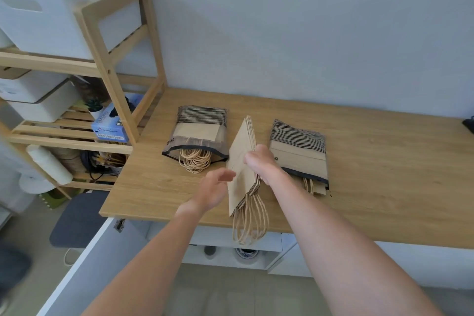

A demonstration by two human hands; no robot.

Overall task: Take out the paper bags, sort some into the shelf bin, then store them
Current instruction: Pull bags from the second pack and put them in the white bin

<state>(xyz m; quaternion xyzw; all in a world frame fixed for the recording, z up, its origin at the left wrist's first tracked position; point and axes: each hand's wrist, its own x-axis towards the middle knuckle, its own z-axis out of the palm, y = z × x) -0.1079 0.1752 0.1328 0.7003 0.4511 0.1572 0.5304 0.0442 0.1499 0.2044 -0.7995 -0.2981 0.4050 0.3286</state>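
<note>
A stack of flat paper bags [242, 159] is held on edge above the worktop [372, 174], handles hanging over the front edge, probably so some can be counted off. It is gripped from above by the right hand [261, 161]; the left hand [214, 191] is relaxed, fingertips at the stack's face. Two pouches [198, 133] [298, 150] of bags lie either side. The white bin [41, 13] sits atop the shelf [112, 77], well apart.
</note>
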